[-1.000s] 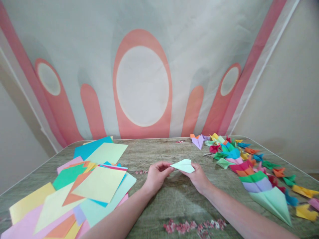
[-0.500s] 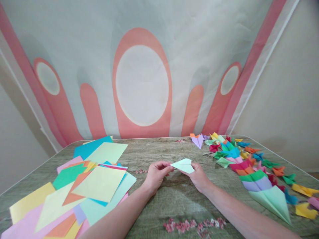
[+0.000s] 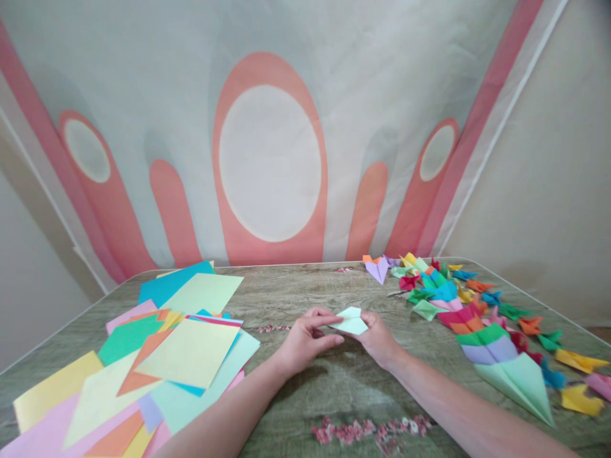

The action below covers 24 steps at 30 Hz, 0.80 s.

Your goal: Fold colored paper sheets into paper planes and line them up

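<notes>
A small pale green paper plane [image 3: 353, 323] is held above the middle of the table. My right hand [image 3: 378, 338] grips it at its rear right side, thumb on top and the other fingers hidden underneath. My left hand [image 3: 308, 340] is at the pointed front, with its fingers stretched over the nose and covering the tip. The left thumb stands apart below, with a gap between it and the fingers. Two folded wings and a centre crease show on the plane.
Loose coloured paper sheets [image 3: 191, 353] lie heaped on the left. Finished paper planes [image 3: 513, 381] overlap in a row on the right, beside several small folded paper shapes [image 3: 580, 361]. A lilac plane [image 3: 378, 270] lies near the back edge. Behind the wood-patterned table [image 3: 286, 286] hangs a printed backdrop [image 3: 270, 159].
My left hand has let go of its pinch on the plane's tip and reached right, its fingers now over the nose. The right hand keeps its hold; the view has shifted slightly.
</notes>
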{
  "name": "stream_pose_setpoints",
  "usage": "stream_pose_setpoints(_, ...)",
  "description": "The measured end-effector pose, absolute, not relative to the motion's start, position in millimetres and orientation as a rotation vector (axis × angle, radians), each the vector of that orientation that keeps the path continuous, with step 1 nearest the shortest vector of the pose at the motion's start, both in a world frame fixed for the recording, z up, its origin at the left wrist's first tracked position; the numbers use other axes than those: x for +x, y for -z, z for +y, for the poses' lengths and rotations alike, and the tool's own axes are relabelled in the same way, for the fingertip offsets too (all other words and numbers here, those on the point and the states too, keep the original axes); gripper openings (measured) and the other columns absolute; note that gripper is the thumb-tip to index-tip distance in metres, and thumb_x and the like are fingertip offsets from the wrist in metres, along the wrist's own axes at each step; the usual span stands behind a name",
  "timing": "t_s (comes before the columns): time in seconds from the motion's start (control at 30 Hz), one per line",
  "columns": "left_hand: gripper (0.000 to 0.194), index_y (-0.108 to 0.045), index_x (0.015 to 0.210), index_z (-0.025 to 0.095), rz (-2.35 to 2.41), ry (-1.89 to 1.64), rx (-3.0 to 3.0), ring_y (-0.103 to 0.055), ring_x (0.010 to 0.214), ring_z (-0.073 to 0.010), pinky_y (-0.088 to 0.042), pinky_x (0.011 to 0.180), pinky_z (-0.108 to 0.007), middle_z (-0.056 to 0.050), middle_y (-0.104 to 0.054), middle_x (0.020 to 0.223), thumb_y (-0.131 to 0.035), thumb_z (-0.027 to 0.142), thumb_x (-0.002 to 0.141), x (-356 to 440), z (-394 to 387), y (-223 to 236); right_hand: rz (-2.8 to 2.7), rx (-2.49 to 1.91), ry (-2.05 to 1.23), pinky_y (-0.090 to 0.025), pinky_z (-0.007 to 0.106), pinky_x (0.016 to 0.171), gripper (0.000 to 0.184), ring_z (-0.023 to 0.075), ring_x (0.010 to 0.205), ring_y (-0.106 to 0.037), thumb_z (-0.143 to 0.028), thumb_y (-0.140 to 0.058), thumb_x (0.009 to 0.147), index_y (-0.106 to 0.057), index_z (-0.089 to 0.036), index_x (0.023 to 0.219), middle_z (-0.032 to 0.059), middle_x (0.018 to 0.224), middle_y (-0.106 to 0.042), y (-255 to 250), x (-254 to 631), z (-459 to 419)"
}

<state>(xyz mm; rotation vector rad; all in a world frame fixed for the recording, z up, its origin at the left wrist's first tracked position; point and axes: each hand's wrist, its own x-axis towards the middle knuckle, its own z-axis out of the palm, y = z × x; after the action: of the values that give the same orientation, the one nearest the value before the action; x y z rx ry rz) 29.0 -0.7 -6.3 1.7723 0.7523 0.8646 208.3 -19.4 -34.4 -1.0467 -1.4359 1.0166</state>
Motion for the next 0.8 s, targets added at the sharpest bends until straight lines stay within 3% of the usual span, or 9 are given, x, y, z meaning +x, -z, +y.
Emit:
stream_pose_setpoints(0.1,0.031,-0.064,0.109,0.025,0.746,-0.841,1.995,-0.053,0.089,-0.0153,-0.046,0.075,-0.025,-0.007,-0.054,0.102,-0.06,0.034,0.08,27.3,-4.4,-0.9,-1.481,-1.044,-1.007,-0.042,0.025,0.067,0.016,0.0146,0.069,-0.055,-0.029,-0.068,0.069,-0.071,-0.017,0.08,-0.0006,0.071,-0.064,32.7,208.3,-20.2)
stream_pose_setpoints(0.23,0.028,-0.062,0.113,0.029,0.764,-0.844,2.309,-0.046,0.108,-0.0195,-0.037,0.095,-0.035,-0.007,-0.051,0.116,-0.048,0.034,0.088,22.5,-7.2,-8.6,-1.513,-1.024,-1.02,-0.042,0.025,0.068,0.017,0.0153,0.071,-0.056,-0.03,-0.068,0.069,-0.071,-0.017,0.081,0.0,0.074,-0.064,29.7,209.1,-21.1)
stream_pose_setpoints(0.5,0.035,-0.054,0.122,0.03,0.749,-0.747,2.741,-0.036,0.119,-0.0241,-0.03,0.102,-0.043,-0.008,-0.045,0.127,-0.043,0.037,0.09,24.7,-14.0,-14.5,-1.625,-1.006,-0.961,-0.042,0.024,0.065,0.013,0.0148,0.068,-0.054,-0.029,-0.067,0.07,-0.069,-0.016,0.068,-0.0002,0.068,-0.061,23.2,206.8,-24.6)
stream_pose_setpoints(0.67,0.043,-0.043,0.131,0.032,0.754,-0.679,2.785,-0.031,0.124,-0.027,-0.029,0.102,-0.047,-0.008,-0.04,0.134,-0.044,0.04,0.089,27.1,-16.6,-11.3,-1.588,-0.967,-1.057,-0.044,0.027,0.069,0.017,0.017,0.073,-0.058,-0.031,-0.068,0.069,-0.07,-0.016,0.077,0.0011,0.076,-0.066,21.8,206.4,-25.2)
stream_pose_setpoints(0.8,0.044,-0.041,0.132,0.03,0.788,-0.78,2.668,-0.039,0.119,-0.0244,-0.033,0.1,-0.043,-0.009,-0.045,0.129,-0.046,0.037,0.089,26.2,-12.4,-2.9,-1.539,-1.012,-1.063,-0.045,0.027,0.068,0.019,0.0164,0.07,-0.058,-0.03,-0.071,0.066,-0.071,-0.016,0.079,0.0008,0.073,-0.067,25.2,206.7,-22.7)
